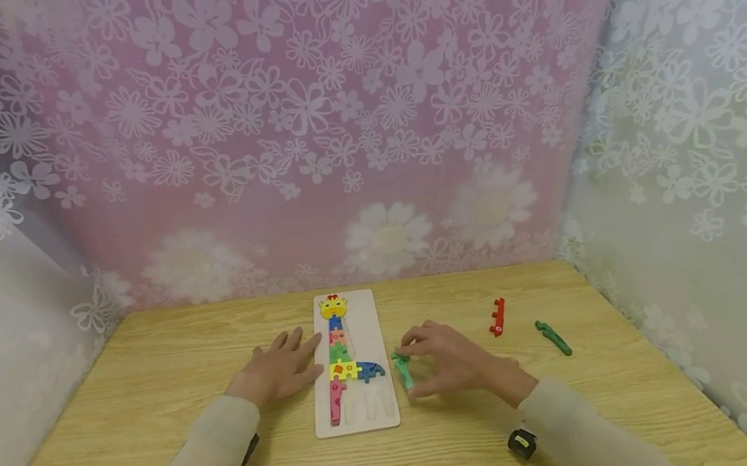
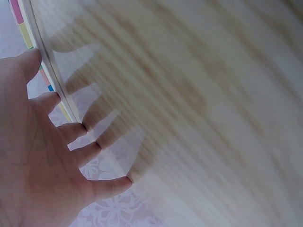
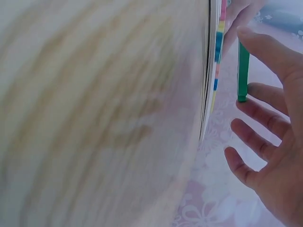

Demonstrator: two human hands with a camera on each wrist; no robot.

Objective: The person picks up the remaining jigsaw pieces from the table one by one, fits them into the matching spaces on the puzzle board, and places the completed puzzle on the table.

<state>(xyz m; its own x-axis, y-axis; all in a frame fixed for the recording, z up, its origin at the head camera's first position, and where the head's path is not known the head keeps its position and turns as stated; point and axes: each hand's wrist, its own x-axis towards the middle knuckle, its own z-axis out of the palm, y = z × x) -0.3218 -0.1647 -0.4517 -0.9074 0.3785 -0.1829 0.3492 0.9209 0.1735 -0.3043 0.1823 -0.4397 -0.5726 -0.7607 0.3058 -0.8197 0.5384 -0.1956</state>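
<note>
A pale giraffe puzzle board point(image 1: 363, 322) lies upright before me. Set in it are a yellow giraffe head point(image 1: 334, 307), several coloured neck pieces, a yellow body piece point(image 1: 343, 370), a blue piece point(image 1: 369, 370) and a pink leg piece point(image 1: 335, 404). Leg-shaped recesses show beside the pink one. My left hand point(image 1: 278, 370) has its fingers spread, thumb and index at the board's left edge. Just off the right edge, my right hand point(image 1: 450, 361) pinches a light green puzzle piece point(image 1: 404, 372) between thumb and fingers. In the right wrist view the green piece point(image 3: 243, 71) stands above the tabletop.
To the right on the wooden table point(image 1: 460, 444) lie a red puzzle piece point(image 1: 498, 318) and a dark green one point(image 1: 554, 338). Flowered curtains point(image 1: 344, 125) enclose the back and both sides.
</note>
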